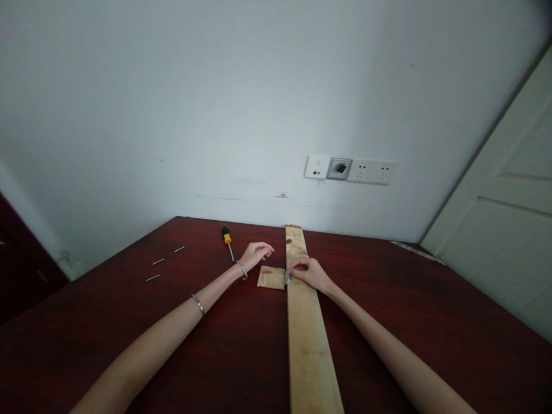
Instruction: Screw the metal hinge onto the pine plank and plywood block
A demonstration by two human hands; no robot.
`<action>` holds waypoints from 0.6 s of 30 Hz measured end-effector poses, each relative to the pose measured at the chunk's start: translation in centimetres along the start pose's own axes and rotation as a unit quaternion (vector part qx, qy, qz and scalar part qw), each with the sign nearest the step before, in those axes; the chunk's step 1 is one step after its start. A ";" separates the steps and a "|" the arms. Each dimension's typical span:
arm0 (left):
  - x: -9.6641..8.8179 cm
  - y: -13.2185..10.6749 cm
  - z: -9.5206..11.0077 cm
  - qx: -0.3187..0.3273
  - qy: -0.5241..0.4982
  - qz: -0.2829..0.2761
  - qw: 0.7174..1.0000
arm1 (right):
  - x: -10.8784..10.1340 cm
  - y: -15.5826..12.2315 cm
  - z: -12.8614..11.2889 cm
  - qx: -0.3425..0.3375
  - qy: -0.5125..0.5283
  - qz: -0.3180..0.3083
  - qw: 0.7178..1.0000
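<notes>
A long pale wooden board (310, 345) runs away from me across the dark red table. A small wooden piece (271, 278) lies flat against its left edge, and a metal hinge (287, 278) sits over the joint between them. My right hand (314, 275) rests by the board with thumb and fingers pinched together at the hinge; whatever is between the fingertips is too small to make out. Just beyond the small piece, my left hand (256, 253) hovers with its fingers loosely stretched toward the board and nothing visible in them.
A yellow and black screwdriver (227, 238) lies left of my left hand. Three screws, one of them a long screw (153, 278), are spread farther left. Behind the table is a white wall with sockets (371, 171); a pale door (509, 218) stands at the right.
</notes>
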State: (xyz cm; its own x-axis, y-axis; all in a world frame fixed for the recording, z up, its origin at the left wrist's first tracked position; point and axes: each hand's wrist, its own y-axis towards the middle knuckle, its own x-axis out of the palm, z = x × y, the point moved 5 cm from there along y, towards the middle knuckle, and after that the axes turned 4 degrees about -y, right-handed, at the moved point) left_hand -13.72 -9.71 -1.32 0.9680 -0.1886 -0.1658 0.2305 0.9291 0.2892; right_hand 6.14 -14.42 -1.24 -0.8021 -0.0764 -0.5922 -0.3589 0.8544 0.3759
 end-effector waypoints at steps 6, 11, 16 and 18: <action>0.0 0.0 -0.1 -0.005 0.000 0.002 1.000 | -0.1 0.0 0.0 -0.006 -0.010 -0.005 1.000; 0.1 -0.2 -0.1 -0.007 -0.001 0.000 1.000 | -0.4 0.0 -0.1 0.000 -0.003 0.008 1.000; 0.1 -0.2 0.0 -0.008 0.002 -0.003 1.000 | -0.6 -0.3 0.4 0.017 0.003 0.062 0.998; 0.1 -0.2 0.1 -0.007 0.004 -0.003 1.000 | -0.8 -0.5 0.5 0.019 0.001 0.086 0.996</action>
State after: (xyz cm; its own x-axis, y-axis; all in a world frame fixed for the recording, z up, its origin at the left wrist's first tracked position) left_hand -13.70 -9.91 -1.30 0.9658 -0.1911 -0.1753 0.2344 0.9324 0.2751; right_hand 7.16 -14.48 -1.34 -0.8513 0.0713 -0.5198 -0.1984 0.8734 0.4447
